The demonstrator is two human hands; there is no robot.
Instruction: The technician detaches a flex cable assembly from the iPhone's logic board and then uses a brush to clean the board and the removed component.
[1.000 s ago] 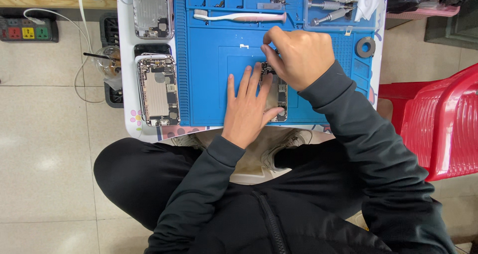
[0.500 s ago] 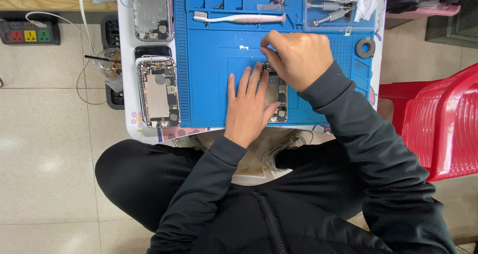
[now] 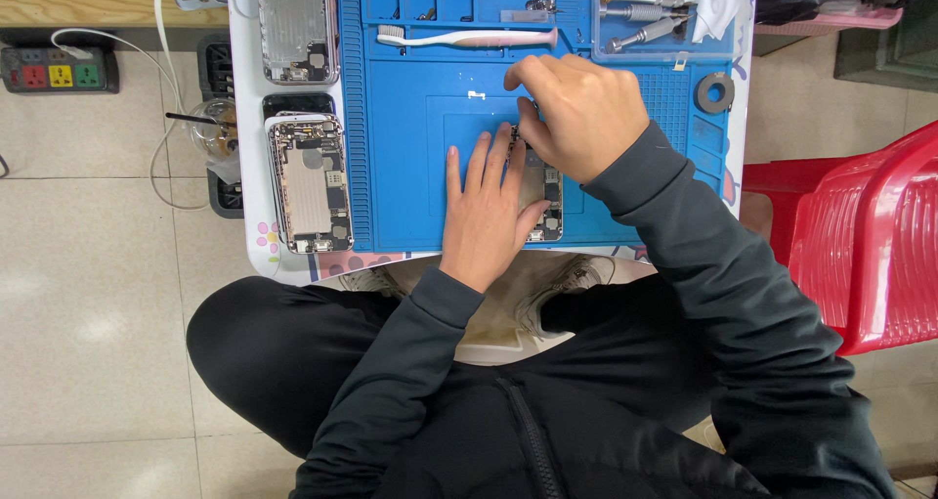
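Lengthwise toward the person, opened phone (image 3: 545,201) under flat, unclenched left hand (image 3: 486,211); right hand (image 3: 576,113) grip pinched, perhaps on a tool.

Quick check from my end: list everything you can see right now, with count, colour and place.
work mat: 1, blue, on the small table
opened phone: 1, under both hands, mid-mat
opened phone shells: 2, silver, left of the mat
toothbrush: 1, white and pink, top of the mat
screwdrivers: several, metal, top right tray
ring: 1, dark, right edge of the mat
power strip: 1, floor, far left
chair: 1, red, right
left hand: flat on the phone
right hand: fingers curled at the phone's top end
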